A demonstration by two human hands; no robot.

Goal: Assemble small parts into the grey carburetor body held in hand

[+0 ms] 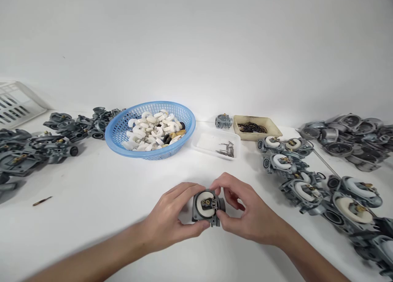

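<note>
Both hands, the left hand [170, 216] and right hand [245, 212], clamp a carburetor body [207, 207] between them, low over the table [101, 192].

No readable text, labels or numbers — parts and trays unmarked

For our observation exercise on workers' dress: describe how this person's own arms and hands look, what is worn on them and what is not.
Both forearms enter from the bottom edge bare, with no sleeve in view. The left hand and the right hand wear no gloves. No ring, watch, bracelet or wristband shows on either hand or wrist. The fingernails that show are short and unpainted. No markings or bandages show.
</note>
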